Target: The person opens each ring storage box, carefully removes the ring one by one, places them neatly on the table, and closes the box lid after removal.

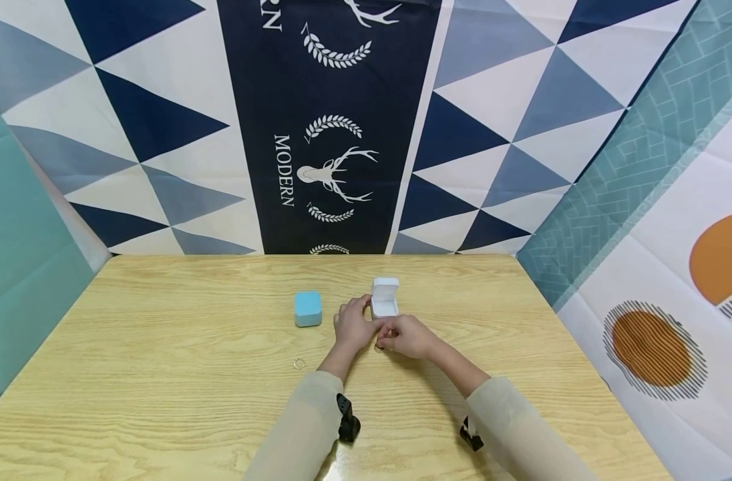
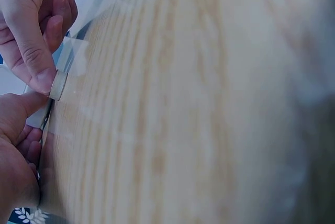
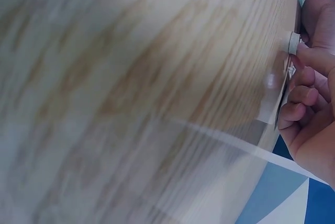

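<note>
Beside the open white box [image 1: 385,298], both forearms converge; the right hand [image 1: 409,336] pinches a ring [image 1: 379,347], the left hand [image 1: 352,325] curls beside it, its grip unclear.

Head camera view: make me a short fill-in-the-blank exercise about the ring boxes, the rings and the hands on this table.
1. The white ring box has its lid ____.
2. The closed box left of the hands is light ____ in colour.
3. A loose ring lies on the ____ table.
4. Both hands, left hand and right hand, meet just in front of the ____ box.

Missing words: open; blue; wooden; white
</note>
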`<state>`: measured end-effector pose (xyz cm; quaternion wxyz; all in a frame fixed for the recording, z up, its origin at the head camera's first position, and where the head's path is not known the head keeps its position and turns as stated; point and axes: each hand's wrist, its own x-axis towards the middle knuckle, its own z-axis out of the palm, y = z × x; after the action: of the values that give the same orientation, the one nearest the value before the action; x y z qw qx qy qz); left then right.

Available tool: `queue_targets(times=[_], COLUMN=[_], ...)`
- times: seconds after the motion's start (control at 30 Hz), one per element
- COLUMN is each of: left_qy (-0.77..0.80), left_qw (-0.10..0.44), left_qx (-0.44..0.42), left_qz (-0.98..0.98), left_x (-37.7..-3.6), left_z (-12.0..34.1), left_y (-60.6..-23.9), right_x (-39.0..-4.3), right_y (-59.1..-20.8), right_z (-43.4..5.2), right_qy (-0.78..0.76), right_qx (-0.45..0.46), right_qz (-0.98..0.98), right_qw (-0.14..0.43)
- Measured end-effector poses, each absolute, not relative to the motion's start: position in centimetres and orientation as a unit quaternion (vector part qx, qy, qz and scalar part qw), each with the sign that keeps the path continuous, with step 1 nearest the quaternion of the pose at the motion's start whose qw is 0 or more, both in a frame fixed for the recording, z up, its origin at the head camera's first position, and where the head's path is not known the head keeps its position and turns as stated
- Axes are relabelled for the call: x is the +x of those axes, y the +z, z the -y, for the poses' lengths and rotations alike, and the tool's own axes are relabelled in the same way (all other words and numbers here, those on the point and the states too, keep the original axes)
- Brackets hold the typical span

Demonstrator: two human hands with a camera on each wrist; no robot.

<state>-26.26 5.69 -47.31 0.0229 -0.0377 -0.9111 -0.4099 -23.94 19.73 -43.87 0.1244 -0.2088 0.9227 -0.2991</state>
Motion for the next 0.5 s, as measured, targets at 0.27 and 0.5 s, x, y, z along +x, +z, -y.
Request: queue_targets(times=[0.27,0.5], left_qy=[-0.408,-0.408], left_qw=[0.019,0.024], left_qx=[-0.035,-0.038], left_qz=[0.912,0.912], left_x=[-26.28,-26.34], left_z=[-5.62,-5.64], left_y=[-47.34,-47.36], right_x=[-24.06,-24.29], right_y=[-44.00,-43.60], right_z=[-19.83,-20.07], right_qy=[-0.295,-0.298], right_qx=[-0.209,-0.186], right_qz=[-0.925,-0.933], right_qw=[0.114,0.082])
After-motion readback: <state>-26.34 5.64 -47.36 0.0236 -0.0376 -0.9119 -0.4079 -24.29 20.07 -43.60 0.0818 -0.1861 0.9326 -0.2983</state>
